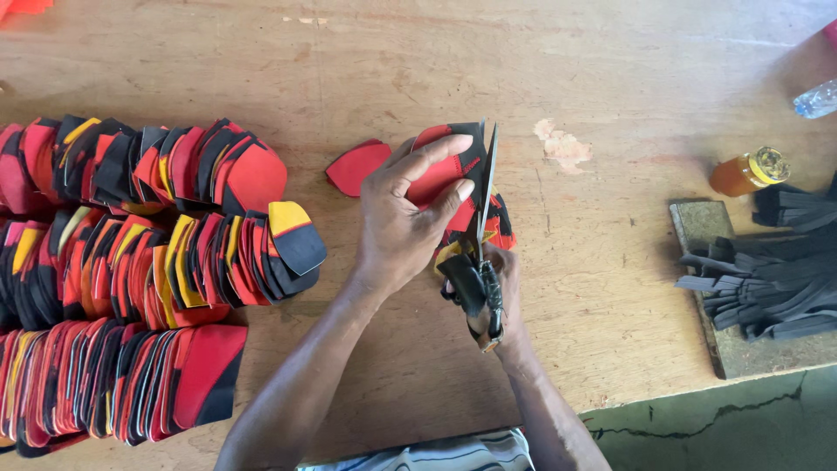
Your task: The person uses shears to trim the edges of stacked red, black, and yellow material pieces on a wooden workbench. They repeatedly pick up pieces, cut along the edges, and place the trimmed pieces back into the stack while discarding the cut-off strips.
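Left grip (410, 209) pinching red-black piece (445, 174), right grip (493, 292) closed on scissors (482, 235); risk: blade nicking fingertips (458, 194) just beside edge.

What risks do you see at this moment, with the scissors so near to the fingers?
The left hand presses the red and black piece right beside the scissors held in the right hand, so its fingertips might get nicked. The cut might also wander if the piece slips.
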Motion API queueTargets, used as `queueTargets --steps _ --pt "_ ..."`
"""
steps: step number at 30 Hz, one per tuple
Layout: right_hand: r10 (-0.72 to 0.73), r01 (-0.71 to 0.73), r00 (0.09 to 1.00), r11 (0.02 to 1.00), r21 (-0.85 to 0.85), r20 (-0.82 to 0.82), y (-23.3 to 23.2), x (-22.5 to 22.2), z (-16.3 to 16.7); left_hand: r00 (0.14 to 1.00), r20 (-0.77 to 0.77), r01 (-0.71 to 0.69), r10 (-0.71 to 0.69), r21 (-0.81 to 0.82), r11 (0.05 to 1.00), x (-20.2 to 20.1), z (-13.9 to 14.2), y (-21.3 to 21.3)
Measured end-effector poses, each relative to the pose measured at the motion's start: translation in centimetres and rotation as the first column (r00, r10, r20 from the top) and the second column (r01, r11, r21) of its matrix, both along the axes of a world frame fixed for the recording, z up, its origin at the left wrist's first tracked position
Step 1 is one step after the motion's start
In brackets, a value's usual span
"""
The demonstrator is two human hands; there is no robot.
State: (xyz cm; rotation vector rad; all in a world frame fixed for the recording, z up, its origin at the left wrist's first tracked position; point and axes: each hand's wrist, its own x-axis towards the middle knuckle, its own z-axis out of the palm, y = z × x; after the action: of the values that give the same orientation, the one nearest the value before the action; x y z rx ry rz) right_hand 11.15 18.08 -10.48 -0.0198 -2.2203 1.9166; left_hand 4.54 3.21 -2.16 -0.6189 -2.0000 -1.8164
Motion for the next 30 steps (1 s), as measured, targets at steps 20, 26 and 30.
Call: queueTargets --steps 20,26,30 --pt "0.069 -0.067 0.988 0.998 -0.021 0.137 0.9 1.4 -2.1 0.993 0.067 0.098 -0.093 -0.082 0.992 -0.6 -1.0 -1.2" --pt "0.061 -0.049 0.973 0.997 -0.059 0.223 0.7 1.3 -1.5 0.990 0.067 0.130 -0.121 -0.151 0.980 -0.2 -1.0 -1.3" --pt "0.039 -0.019 0.969 0.996 -0.084 0.243 1.4 1.4 -1.4 0.977 0.118 0.193 -0.176 -0.147 0.970 0.6 -0.9 -0.9"
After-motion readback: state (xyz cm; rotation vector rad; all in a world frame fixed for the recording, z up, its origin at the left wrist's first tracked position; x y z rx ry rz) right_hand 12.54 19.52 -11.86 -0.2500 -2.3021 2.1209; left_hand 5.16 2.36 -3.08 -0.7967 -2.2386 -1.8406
